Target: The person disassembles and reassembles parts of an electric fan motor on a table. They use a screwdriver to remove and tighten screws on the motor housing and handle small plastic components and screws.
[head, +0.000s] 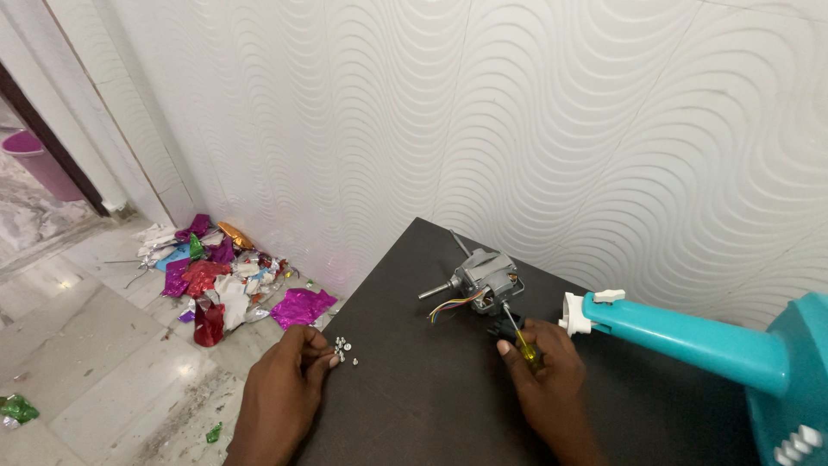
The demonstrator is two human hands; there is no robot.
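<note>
The right hand (pixel 545 371) has its grip closed around a screwdriver (pixel 520 339) with a yellow handle, the forefinger laid along the shaft. The shaft slants up and away to the far left, its tip at the small motor (pixel 483 280). The left hand (pixel 293 367) rests at the near left edge of the tabletop (pixel 414 406), its fingers curled narrow over a little cluster of small screws (pixel 343 348); whether it pinches one cannot be told.

The motor sits near the far edge of the dark tabletop, close to the white wavy wall (pixel 517 112). It is a grey metal block with a thin shaft sticking out to the left and a bundle of coloured wires (pixel 450 306) trailing from its near side. Just right of the motor, a turquoise fan body (pixel 690 341) with a white end piece lies across the tabletop and hems the right hand in on that side.

Between the two hands the tabletop is bare and dark. The left edge falls away to a pale tiled floor (pixel 95 362), where crumpled foil wrappers (pixel 216 276) in purple, red and silver lie piled against the wall.
</note>
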